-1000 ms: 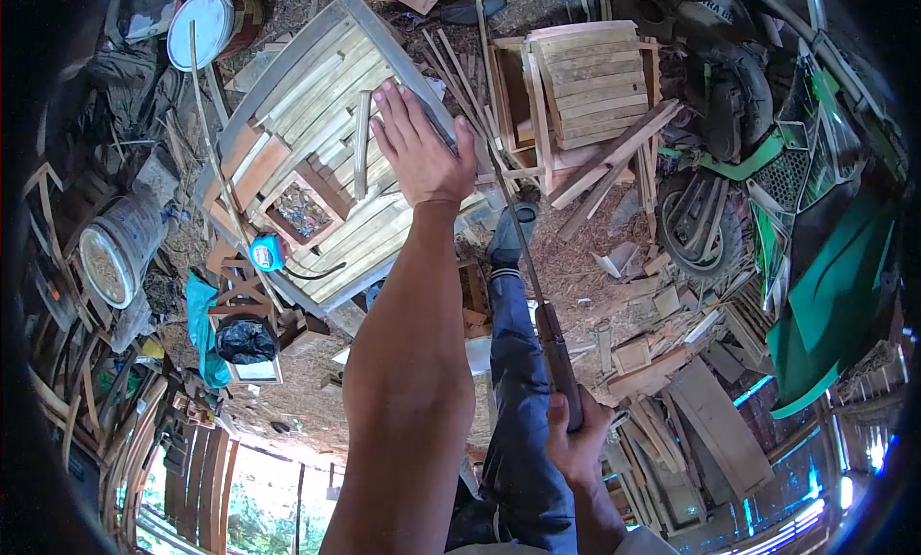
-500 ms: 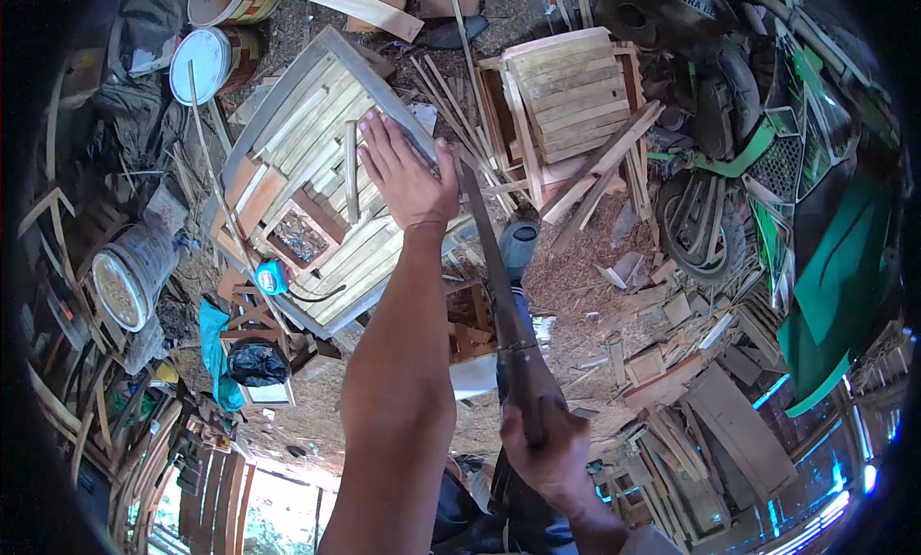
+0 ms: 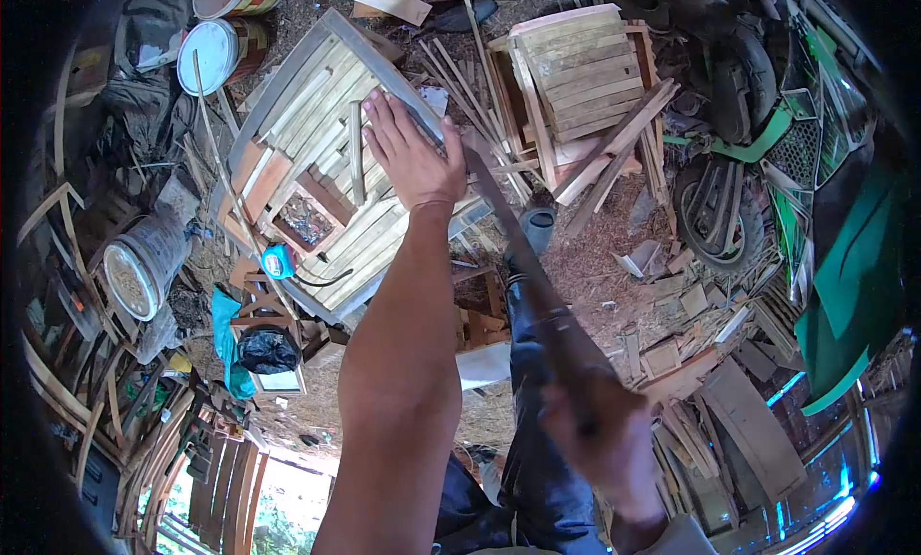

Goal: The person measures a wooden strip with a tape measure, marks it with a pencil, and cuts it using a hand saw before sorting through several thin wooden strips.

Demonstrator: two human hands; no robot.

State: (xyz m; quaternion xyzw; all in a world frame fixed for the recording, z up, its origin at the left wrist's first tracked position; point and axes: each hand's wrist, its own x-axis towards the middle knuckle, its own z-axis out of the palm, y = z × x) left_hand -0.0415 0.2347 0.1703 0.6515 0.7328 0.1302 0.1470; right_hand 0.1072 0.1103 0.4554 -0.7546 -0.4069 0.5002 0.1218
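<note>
Holding long tool (image 3: 513, 224) at bench (image 3: 360, 243) edge.
My left hand (image 3: 417, 162) is lying flat, thumb apart, beside a wooden stick (image 3: 356, 152); my right hand (image 3: 604, 445), blurred, is gripping the handle, the tool's far end reaching near my left thumb.

head camera | above and behind left hand (image 3: 419, 166) and right hand (image 3: 604, 440) | faces forward, down | right nearer, left farther | wide view around both

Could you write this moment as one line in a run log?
left hand: flat on slatted wooden panel | right hand: gripping long tool, motion-blurred | tool far end: close beside left hand, at panel edge
</note>
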